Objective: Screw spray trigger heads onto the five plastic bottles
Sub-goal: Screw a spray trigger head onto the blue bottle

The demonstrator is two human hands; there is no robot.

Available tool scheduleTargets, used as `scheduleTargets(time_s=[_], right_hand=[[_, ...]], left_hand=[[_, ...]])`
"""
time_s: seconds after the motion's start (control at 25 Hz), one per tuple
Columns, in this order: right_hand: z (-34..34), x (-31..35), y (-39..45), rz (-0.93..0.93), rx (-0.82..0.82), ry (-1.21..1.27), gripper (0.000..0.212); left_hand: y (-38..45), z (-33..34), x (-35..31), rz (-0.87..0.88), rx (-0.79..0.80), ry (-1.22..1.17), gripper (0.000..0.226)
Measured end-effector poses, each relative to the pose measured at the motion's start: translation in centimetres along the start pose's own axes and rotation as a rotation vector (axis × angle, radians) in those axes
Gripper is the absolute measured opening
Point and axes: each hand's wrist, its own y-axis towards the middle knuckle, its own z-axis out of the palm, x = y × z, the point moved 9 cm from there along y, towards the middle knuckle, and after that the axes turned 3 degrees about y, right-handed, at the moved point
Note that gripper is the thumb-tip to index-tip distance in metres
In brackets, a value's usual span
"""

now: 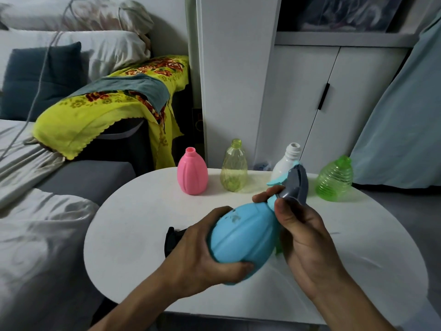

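Head view: left hand (202, 256) grips blue bottle (241, 237); pink bottle (192, 173) uncapped.

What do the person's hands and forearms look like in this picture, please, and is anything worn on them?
Both are bare. The left hand and right hand show no gloves, rings, watch or bands, and no sleeve reaches either forearm in view. Fingernails are short and unpainted.
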Motion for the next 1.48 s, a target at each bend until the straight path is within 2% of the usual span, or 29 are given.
scheduleTargets(time_s=[0.08, 0.16, 0.24, 0.32, 0.36, 0.4, 0.48, 0.56, 0.64, 0.68, 0.76, 0.88, 0.92, 0.96, 1.0, 1.12, 1.16, 1.2, 1.28, 1.36, 1.4, 1.48], right_hand=[[-0.4, -0.8, 0.2, 0.041, -0.040, 0.024, 0.027], [-0.2, -1.2, 0.2, 0.081, -0.021, 0.042, 0.022], [-0.1, -0.8, 0.3, 0.055, 0.010, 0.064, 0.034], [0.1, -0.1, 0.2, 0.023, 0.042, 0.102, 0.041], [0.3, 0.0, 0.1, 0.025, 0.062, 0.099, 0.040], [0.5, -0.1, 0.0, 0.041, 0.077, 0.068, 0.038], [0.6, -0.5, -0.2, 0.081, 0.095, -0.041, 0.037], [0.7, -0.6, -0.2, 0.092, 0.094, -0.100, 0.041], [0.5, -0.7, 0.0, 0.095, 0.063, -0.077, 0.048], [0.3, -0.8, 0.0, 0.090, 0.043, -0.044, 0.052], [-0.2, -0.8, 0.2, 0.071, 0.007, 0.031, 0.053], [-0.3, -0.7, 0.5, 0.065, -0.018, 0.119, 0.031], [-0.3, -0.8, 0.5, 0.075, -0.024, 0.138, 0.027], [-0.4, -1.0, 0.5, 0.092, -0.031, 0.155, 0.025], [-0.4, -1.2, 0.5, 0.107, -0.036, 0.168, 0.024], [-0.6, -1.5, 0.4, 0.116, -0.053, 0.135, 0.023], [-0.7, -1.4, 0.4, 0.110, -0.062, 0.136, 0.023], [-0.8, -1.3, 0.4, 0.101, -0.073, 0.153, 0.023], [-0.8, -0.9, 0.5, 0.083, -0.086, 0.202, 0.023], [-0.9, -0.7, 0.6, 0.074, -0.091, 0.184, 0.023], [-0.9, -0.6, 0.6, 0.072, -0.097, 0.159, 0.023], [-1.1, -0.6, 0.5, 0.068, -0.103, 0.137, 0.022]], left_hand=[[-0.1, -0.3, 0.2, -0.007, -0.079, 0.104, 0.081], [-0.1, -0.2, 0.7, -0.021, -0.086, 0.125, 0.085], [0.1, 0.2, 1.1, -0.049, 0.020, -0.014, 0.087], [0.2, 1.5, 1.3, -0.145, 0.221, -0.326, 0.082], [0.0, 2.1, 1.3, -0.174, 0.282, -0.396, 0.079], [-0.2, 2.4, 1.4, -0.168, 0.282, -0.360, 0.076], [-0.1, 1.8, 1.3, -0.106, 0.127, -0.089, 0.081], [-0.4, -0.1, 0.3, 0.003, -0.120, 0.172, 0.091], [-0.5, -1.2, -0.5, 0.114, -0.219, 0.250, 0.094], [-0.4, -1.3, -0.5, 0.113, -0.206, 0.204, 0.094], [0.1, -0.9, 0.4, 0.004, -0.125, -0.082, 0.095], [0.4, 0.1, 2.4, -0.248, -0.005, -0.627, 0.077], [0.5, 0.5, 2.5, -0.286, 0.054, -0.684, 0.070], [0.5, 0.7, 2.2, -0.276, 0.095, -0.663, 0.065], [0.5, 0.5, 1.6, -0.198, 0.095, -0.532, 0.065], [-0.1, -1.7, -1.1, 0.133, -0.184, 0.161, 0.082], [-0.3, -1.6, -1.8, 0.201, -0.218, 0.247, 0.086], [-0.3, -1.6, -1.7, 0.196, -0.194, 0.208, 0.089], [0.1, -1.6, -0.3, 0.034, -0.095, -0.087, 0.090], [0.4, -1.2, 0.8, -0.095, 0.007, -0.329, 0.077], [0.4, -1.0, 0.7, -0.084, 0.023, -0.291, 0.071], [0.2, -1.3, -0.2, 0.042, -0.074, 0.018, 0.077]])
